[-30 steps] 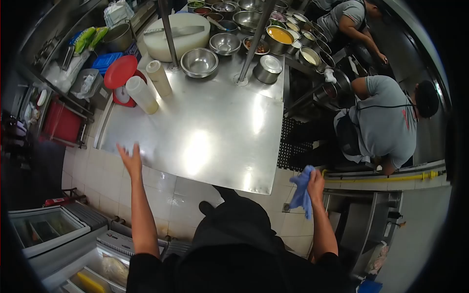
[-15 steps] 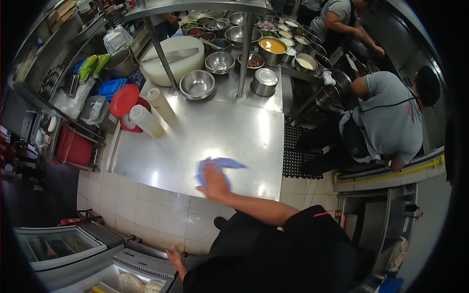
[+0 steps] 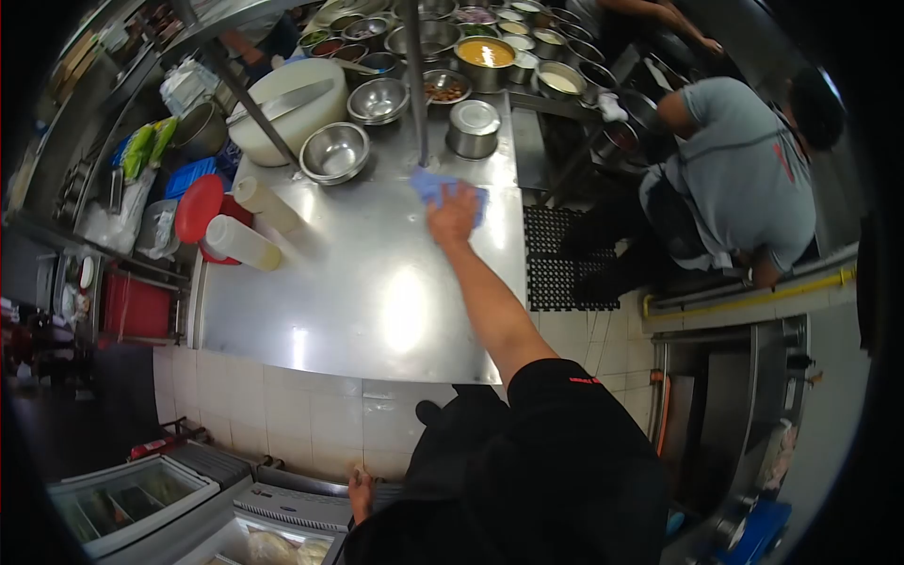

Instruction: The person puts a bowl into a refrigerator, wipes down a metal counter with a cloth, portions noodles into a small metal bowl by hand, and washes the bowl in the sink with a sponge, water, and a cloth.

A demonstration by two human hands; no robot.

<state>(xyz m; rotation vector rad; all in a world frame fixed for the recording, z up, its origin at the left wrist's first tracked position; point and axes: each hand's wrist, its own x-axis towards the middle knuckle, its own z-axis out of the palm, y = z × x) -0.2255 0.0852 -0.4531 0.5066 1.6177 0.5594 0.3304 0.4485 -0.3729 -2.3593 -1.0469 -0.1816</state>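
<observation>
My right hand (image 3: 453, 215) presses a blue cloth (image 3: 431, 182) against the steel table (image 3: 348, 282), near its rear right part. The cloth spreads out around my fingers, close to the foot of a metal post (image 3: 415, 104). Just behind it stands an upturned steel pot (image 3: 473, 129). My left hand (image 3: 361, 492) hangs low by the freezer edge, away from the table, fingers loosely bent with nothing seen in them. Two squeeze bottles, one pale (image 3: 266, 204) and one with yellowish contents (image 3: 243, 243), lean at the table's left side by a red scale (image 3: 200, 209).
Steel bowls (image 3: 335, 153) and a round white block with a large knife (image 3: 287, 102) stand behind the posts. Farther back are several food pots, one with orange liquid (image 3: 485, 52). A co-worker (image 3: 734, 179) bends at the right. Open-topped freezers (image 3: 282, 502) stand behind me.
My right hand has slid the blue cloth from the table's front edge to its rear right part, and my arm is stretched farther. The view has shifted slightly. My left hand stays low.
</observation>
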